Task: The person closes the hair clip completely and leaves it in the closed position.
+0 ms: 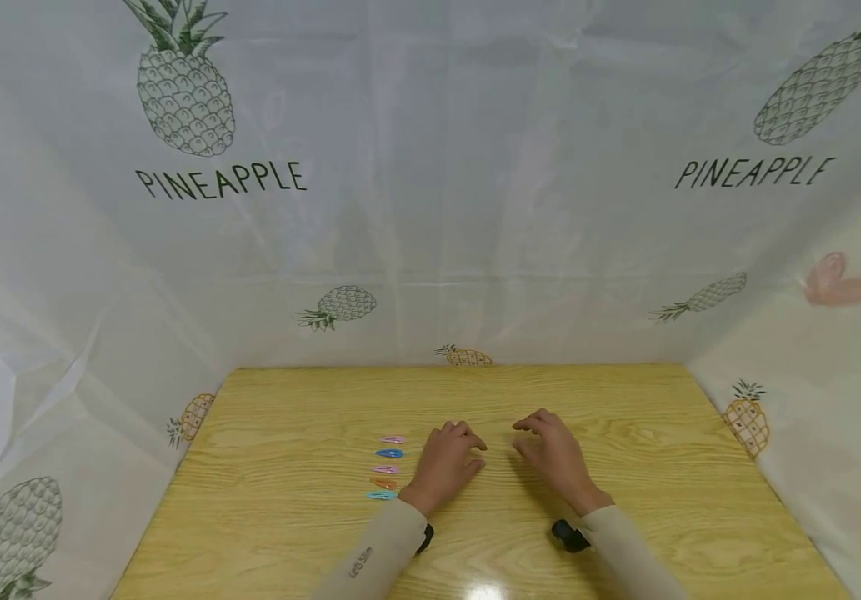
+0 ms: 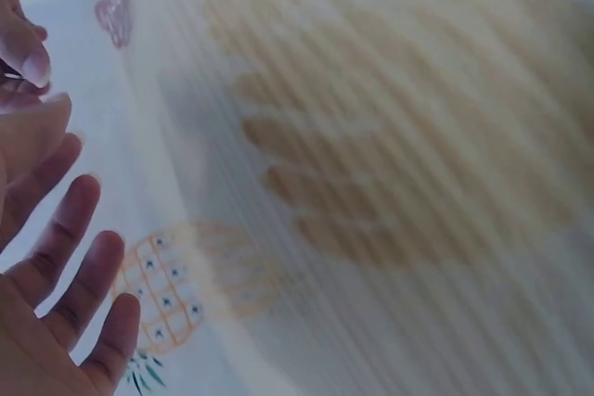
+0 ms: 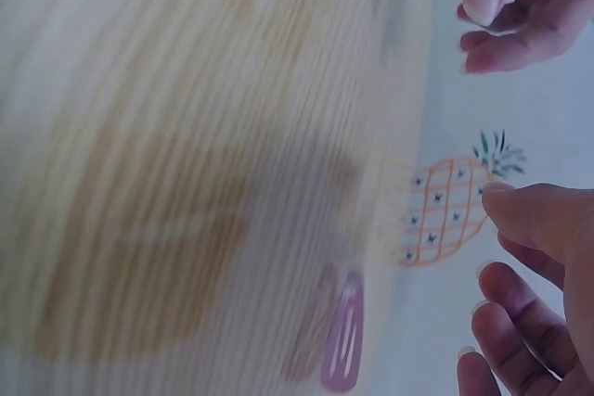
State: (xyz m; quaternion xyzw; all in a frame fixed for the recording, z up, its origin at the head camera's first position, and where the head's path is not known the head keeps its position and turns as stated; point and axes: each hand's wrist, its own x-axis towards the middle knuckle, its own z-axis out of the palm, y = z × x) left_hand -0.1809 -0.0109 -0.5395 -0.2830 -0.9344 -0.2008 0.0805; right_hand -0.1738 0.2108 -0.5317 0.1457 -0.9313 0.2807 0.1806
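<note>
My left hand (image 1: pixel 445 462) hovers over the table beside a column of snap hair clips, its fingers loosely bent and nothing visible in them. Across a gap, my right hand (image 1: pixel 553 458) faces it with fingers also relaxed and no object seen between thumb and fingertips. From far to near, the column has a pink hair clip (image 1: pixel 392 439), a blue hair clip (image 1: pixel 389 453), another pink hair clip (image 1: pixel 385 469), an orange hair clip (image 1: pixel 383 483) and a light blue hair clip (image 1: pixel 381 495). One pink clip (image 3: pixel 345 331) also shows in the right wrist view.
The wooden table (image 1: pixel 310 400) has a glossy, reflecting top. A white pineapple-print sheet (image 1: pixel 475 208) hangs behind it and along both sides. Dark bands (image 1: pixel 571 536) circle both wrists below the pale sleeves.
</note>
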